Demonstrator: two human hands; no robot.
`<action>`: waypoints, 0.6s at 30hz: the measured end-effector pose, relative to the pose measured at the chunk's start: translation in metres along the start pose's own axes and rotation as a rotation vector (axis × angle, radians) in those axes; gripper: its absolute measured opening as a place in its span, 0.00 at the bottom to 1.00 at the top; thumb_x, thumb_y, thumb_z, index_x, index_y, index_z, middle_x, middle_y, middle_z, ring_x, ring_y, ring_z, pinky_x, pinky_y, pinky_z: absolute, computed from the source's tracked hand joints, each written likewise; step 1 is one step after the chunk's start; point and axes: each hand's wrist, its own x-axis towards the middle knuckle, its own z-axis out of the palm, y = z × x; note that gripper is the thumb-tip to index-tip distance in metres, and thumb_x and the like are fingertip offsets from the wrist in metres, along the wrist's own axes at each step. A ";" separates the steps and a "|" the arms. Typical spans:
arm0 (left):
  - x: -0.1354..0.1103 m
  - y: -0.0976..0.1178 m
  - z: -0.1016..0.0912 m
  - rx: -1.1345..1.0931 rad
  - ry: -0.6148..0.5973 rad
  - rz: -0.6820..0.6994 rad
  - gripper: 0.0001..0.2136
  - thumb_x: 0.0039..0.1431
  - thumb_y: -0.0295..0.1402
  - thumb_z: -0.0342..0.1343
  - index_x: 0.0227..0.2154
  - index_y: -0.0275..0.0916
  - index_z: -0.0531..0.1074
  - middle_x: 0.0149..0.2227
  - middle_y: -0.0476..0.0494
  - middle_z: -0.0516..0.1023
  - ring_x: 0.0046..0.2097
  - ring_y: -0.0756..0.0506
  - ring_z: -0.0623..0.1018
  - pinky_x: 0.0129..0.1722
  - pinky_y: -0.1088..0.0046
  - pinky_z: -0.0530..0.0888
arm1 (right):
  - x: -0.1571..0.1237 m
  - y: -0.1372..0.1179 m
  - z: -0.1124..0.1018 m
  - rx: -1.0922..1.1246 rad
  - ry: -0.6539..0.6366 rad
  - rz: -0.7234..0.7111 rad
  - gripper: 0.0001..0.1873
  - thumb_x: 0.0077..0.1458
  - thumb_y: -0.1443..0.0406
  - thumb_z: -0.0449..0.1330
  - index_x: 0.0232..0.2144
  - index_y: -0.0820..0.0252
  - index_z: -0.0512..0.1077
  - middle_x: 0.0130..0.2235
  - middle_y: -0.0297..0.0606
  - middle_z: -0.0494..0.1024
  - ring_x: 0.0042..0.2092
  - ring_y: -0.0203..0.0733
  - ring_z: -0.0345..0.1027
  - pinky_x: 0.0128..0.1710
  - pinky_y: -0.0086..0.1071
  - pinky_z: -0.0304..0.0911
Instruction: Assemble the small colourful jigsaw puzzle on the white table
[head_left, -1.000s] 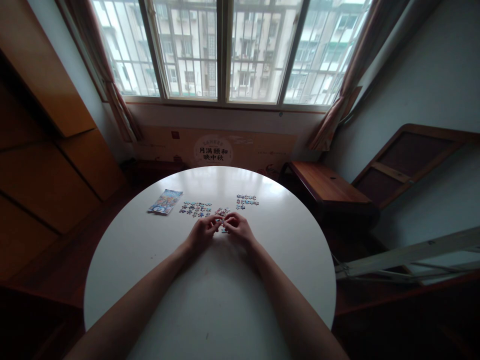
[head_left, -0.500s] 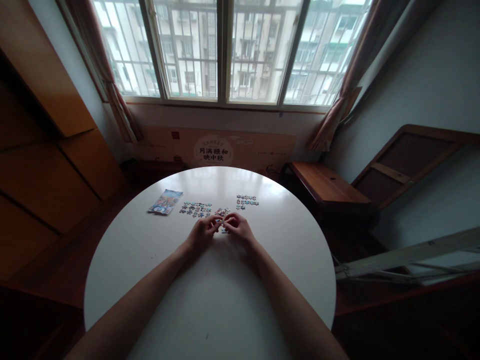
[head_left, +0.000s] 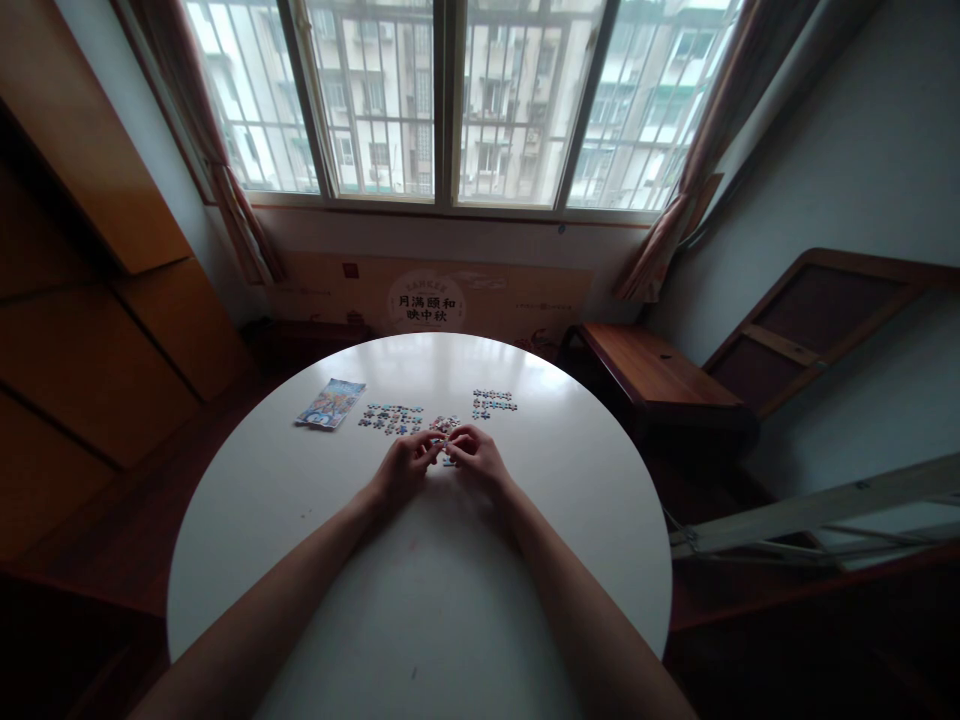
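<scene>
My left hand (head_left: pixel 409 462) and my right hand (head_left: pixel 478 456) meet fingertip to fingertip over the white round table (head_left: pixel 450 620). Both are closed in a pinch on a small puzzle piece (head_left: pixel 446 443), mostly covered by the fingers. Just beyond the fingertips lies a small heap of puzzle pieces (head_left: pixel 445 424), partly hidden by my hands. Left of the heap, loose pieces (head_left: pixel 391 418) are spread in rows. Farther right, another group of pieces (head_left: pixel 493 402) lies in short rows. A piece or two shows on the table below my fingers.
A colourful printed packet (head_left: pixel 331 404) lies at the table's back left. Beyond the table's right edge stands a low wooden bench (head_left: pixel 652 365). Wooden cabinets (head_left: pixel 90 330) are on the left, and a long printed box (head_left: pixel 495 290) sits under the window.
</scene>
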 end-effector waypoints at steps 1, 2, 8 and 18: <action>0.000 0.000 0.000 -0.001 -0.003 0.000 0.13 0.57 0.36 0.52 0.40 0.34 0.73 0.22 0.49 0.74 0.22 0.53 0.71 0.23 0.80 0.67 | 0.000 0.000 0.000 -0.002 -0.001 0.000 0.12 0.44 0.60 0.62 0.30 0.60 0.68 0.24 0.31 0.73 0.26 0.33 0.67 0.25 0.27 0.63; 0.000 0.000 0.000 -0.002 -0.007 0.001 0.13 0.57 0.36 0.52 0.40 0.34 0.73 0.22 0.49 0.74 0.22 0.53 0.71 0.23 0.80 0.67 | 0.000 0.000 0.000 -0.004 -0.001 -0.001 0.12 0.44 0.60 0.62 0.30 0.60 0.68 0.24 0.31 0.73 0.26 0.34 0.67 0.25 0.27 0.64; 0.000 0.000 0.000 0.001 0.004 0.005 0.13 0.57 0.36 0.52 0.40 0.35 0.73 0.22 0.49 0.74 0.23 0.52 0.72 0.24 0.80 0.68 | 0.001 0.002 0.000 -0.004 0.002 0.009 0.12 0.43 0.61 0.62 0.31 0.60 0.68 0.25 0.32 0.74 0.26 0.34 0.68 0.26 0.27 0.64; 0.001 0.001 0.000 0.010 -0.007 0.004 0.13 0.57 0.36 0.52 0.41 0.35 0.73 0.21 0.49 0.74 0.23 0.52 0.72 0.24 0.80 0.68 | 0.001 0.001 0.000 0.024 0.002 0.009 0.10 0.43 0.63 0.62 0.30 0.60 0.68 0.24 0.31 0.73 0.25 0.33 0.67 0.25 0.26 0.62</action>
